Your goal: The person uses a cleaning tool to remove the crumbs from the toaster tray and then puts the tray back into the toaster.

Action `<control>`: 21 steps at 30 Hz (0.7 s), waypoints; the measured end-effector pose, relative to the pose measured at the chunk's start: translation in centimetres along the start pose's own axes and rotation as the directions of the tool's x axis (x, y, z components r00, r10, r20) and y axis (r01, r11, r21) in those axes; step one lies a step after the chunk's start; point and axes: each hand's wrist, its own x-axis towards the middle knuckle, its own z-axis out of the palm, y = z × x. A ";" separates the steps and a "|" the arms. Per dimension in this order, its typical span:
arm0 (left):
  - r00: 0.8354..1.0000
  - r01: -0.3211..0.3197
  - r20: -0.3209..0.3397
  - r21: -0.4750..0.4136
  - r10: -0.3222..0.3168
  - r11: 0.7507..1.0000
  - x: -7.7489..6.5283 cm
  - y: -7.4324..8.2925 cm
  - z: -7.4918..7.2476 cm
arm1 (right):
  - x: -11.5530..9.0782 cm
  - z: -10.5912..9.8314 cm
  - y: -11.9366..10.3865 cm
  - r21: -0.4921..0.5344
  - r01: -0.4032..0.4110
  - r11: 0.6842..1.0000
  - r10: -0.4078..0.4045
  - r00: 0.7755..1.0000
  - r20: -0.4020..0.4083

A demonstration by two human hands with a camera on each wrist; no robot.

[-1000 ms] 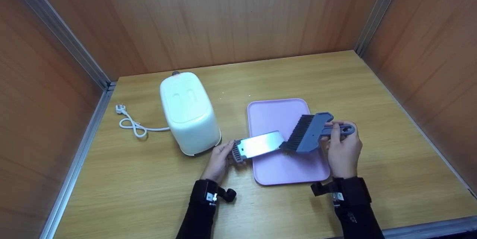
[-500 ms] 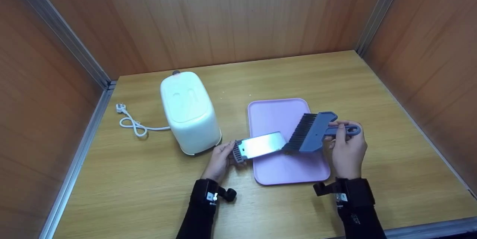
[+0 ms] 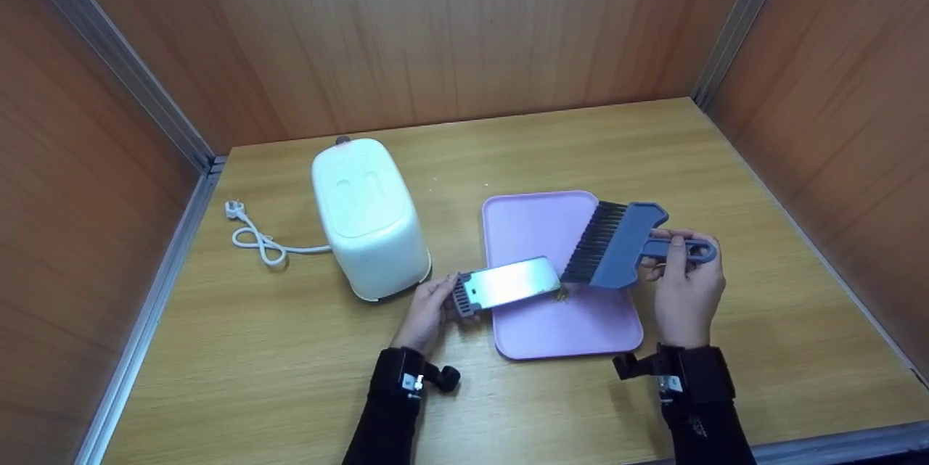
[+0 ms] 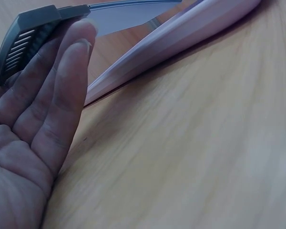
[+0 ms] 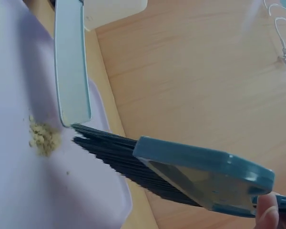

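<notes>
My left hand pinches the grey slotted end of a flat metal crumb tray, which slants over the pink tray. My right hand grips the handle of a blue-grey hand brush with dark bristles. In the right wrist view, the tips of the bristles are right at the crumb tray's free end. Below that end, a small pile of yellowish crumbs lies on the pink tray. The left wrist view shows my fingers beneath the slotted end.
A white toaster-like appliance stands left of the pink tray. Its white cord runs left to a plug on the wooden table. Wood-panelled walls enclose the table at the back and sides. A few white specks lie behind the tray.
My right hand has drawn the brush right and slightly up, bringing the crumbs by the crumb tray's end into view. The left hand and crumb tray have barely moved.
</notes>
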 end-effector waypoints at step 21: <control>0.999 -0.007 0.033 0.015 0.006 1.000 -0.1 0.1 -0.2 | -2.6 4.6 1.3 0.295 -0.156 0.943 0.074 0.960 0.269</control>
